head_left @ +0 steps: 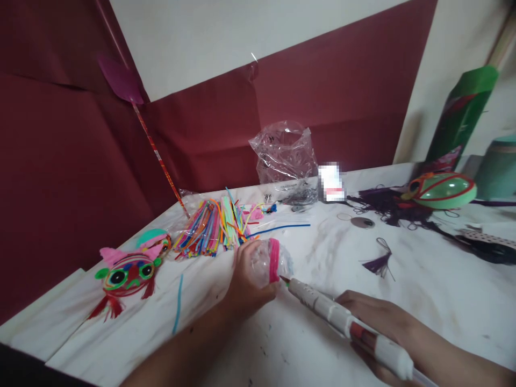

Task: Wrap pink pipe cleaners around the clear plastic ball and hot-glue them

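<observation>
My left hand (244, 282) is closed around a clear plastic dome (266, 262) with a pink pipe-cleaner band (274, 259) wrapped on it, just above the white marble table (423, 279). My right hand (381, 322) grips a white pen-shaped glue tool (342, 317). Its tip touches the dome at the lower edge of the pink band. A blue pipe cleaner (280, 229) lies just behind the dome.
A heap of coloured pipe cleaners (212, 228) lies behind my left hand. A finished pink-eared fish mask (127, 274) sits at the left. A crumpled clear bag (286, 153), purple tassels (381, 260), a green shell ornament (441, 189) and dark red backdrop paper surround the table.
</observation>
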A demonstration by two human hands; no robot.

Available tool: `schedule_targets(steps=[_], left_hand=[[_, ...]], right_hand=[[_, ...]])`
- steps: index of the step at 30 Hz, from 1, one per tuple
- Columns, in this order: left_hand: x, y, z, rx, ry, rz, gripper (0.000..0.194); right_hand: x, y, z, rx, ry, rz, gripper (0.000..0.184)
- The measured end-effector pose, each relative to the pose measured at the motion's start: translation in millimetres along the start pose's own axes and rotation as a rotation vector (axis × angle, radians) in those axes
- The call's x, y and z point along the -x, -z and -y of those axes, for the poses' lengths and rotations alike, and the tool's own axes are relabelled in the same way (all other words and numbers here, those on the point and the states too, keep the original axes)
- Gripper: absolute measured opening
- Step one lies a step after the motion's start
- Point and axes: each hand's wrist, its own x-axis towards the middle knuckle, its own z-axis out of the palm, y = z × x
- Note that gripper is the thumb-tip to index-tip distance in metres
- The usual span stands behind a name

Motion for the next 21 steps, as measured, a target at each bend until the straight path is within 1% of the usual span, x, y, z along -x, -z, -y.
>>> schedule_targets(steps=[1, 7, 13, 17, 19, 21], left_hand=[[0.0, -0.4, -1.0, 0.001, -0.004, -0.001, 0.074], [0.4, -1.4, -3.8, 0.005, -0.017, 0.009, 0.073], [-0.5, -0.6, -0.8, 0.011, -0.019, 0.019, 0.073], [-0.7, -0.4, 0.9, 0.007, -0.036, 0.036, 0.075], [-0.4, -0.4, 1.1, 0.010, -0.034, 0.032, 0.075], [0.1, -0.5, 1.2, 0.015, -0.018, 0.024, 0.075]], right_hand=[[-0.3, -0.2, 0.0, -0.013, -0.013, 0.022, 0.014], [0.9, -1.1, -2.7, -0.033, -0.014, 0.025, 0.015], [4.5, -2.0, -6.8, 0.025, -0.058, 0.027, 0.017], [5.5, -1.2, -7.0, 0.043, -0.049, 0.040, 0.018], [5.9, -1.7, -6.6, 0.067, -0.060, 0.024, 0.019], [6.6, -4.1, -6.8, 0.117, -0.083, -0.047, 0.020]])
